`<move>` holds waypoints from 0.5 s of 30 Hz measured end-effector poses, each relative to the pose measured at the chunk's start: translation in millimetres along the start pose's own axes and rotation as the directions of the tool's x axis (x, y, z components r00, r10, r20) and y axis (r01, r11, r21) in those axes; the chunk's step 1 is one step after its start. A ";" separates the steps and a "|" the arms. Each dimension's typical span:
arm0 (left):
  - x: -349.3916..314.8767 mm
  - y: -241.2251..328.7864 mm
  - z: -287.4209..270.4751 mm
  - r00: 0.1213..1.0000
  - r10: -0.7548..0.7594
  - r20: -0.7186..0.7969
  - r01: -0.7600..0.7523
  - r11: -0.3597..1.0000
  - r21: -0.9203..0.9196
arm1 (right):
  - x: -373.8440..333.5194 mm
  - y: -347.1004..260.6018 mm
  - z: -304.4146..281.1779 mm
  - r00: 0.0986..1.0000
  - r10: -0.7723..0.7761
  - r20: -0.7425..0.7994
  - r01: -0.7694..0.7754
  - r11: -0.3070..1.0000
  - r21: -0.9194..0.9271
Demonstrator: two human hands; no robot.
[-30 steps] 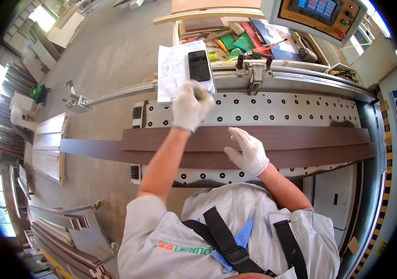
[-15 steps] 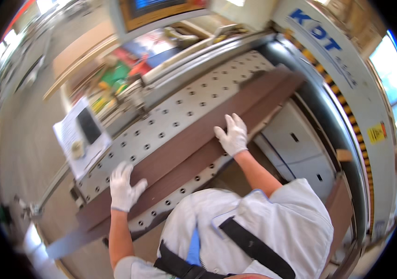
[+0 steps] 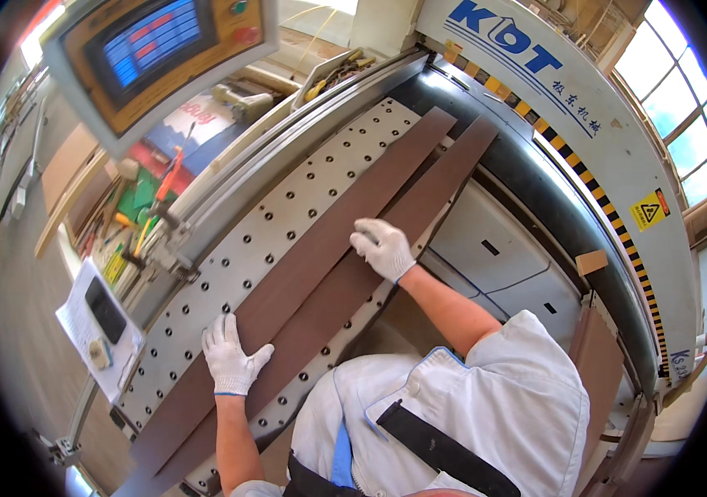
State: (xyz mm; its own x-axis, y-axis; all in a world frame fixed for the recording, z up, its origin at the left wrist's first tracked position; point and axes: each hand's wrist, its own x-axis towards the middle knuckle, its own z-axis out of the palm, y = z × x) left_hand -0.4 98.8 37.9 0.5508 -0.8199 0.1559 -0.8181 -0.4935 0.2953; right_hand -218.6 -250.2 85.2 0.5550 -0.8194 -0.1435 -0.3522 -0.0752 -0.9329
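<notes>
Two long dark brown strips lie side by side on a perforated metal machine table [image 3: 287, 224]. My left hand [image 3: 229, 358], in a white glove, presses flat on the far strip [image 3: 345, 219] near its left part. My right hand [image 3: 382, 247], also gloved, rests flat with fingers spread on the near strip [image 3: 444, 182], around the middle. Neither hand is closed around anything. The strips run diagonally from lower left to upper right.
A control panel with a coloured screen [image 3: 159, 50] hangs at upper left. Papers with a black phone [image 3: 103, 319] lie at the left. Hand tools [image 3: 163, 195] sit on a bench behind the fence rail. The machine housing [image 3: 585, 132] with striped warning tape curves along the right.
My left hand left the papers at the back and came down flat onto the strip. The view swung so that the strips run diagonally. My right hand stays on the near strip.
</notes>
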 end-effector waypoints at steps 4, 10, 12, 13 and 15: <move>44.1 36.2 15.5 1.000 0.020 -0.013 -0.020 1.000 0.007 | 141.4 55.9 -109.0 0.851 -0.455 -0.261 0.354 0.865 -0.355; 73.7 45.0 19.9 0.996 -0.065 0.063 0.059 0.995 0.080 | 404.6 120.8 -331.5 0.690 -0.620 -0.373 0.110 0.600 -0.793; 76.4 50.8 12.2 0.955 -0.202 0.217 0.160 0.968 0.194 | 469.2 128.6 -372.7 0.761 -0.543 -0.355 -0.052 0.494 -0.868; 87.7 58.6 9.4 0.919 -0.269 0.288 0.201 0.949 0.245 | 493.7 127.8 -389.6 0.742 -0.562 -0.365 -0.084 0.462 -0.883; 120.1 82.1 4.0 0.791 -0.429 0.436 0.289 0.890 0.352 | 535.6 128.6 -421.9 0.816 -0.377 -0.438 -0.253 0.447 -0.858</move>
State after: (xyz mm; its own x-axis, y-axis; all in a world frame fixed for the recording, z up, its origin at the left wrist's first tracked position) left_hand -2.1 -41.4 77.1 0.7146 -0.5636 -0.4143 -0.6274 -0.7783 -0.0233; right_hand -284.5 -938.4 27.7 0.2562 -0.8891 0.3794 -0.9445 -0.3137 -0.0975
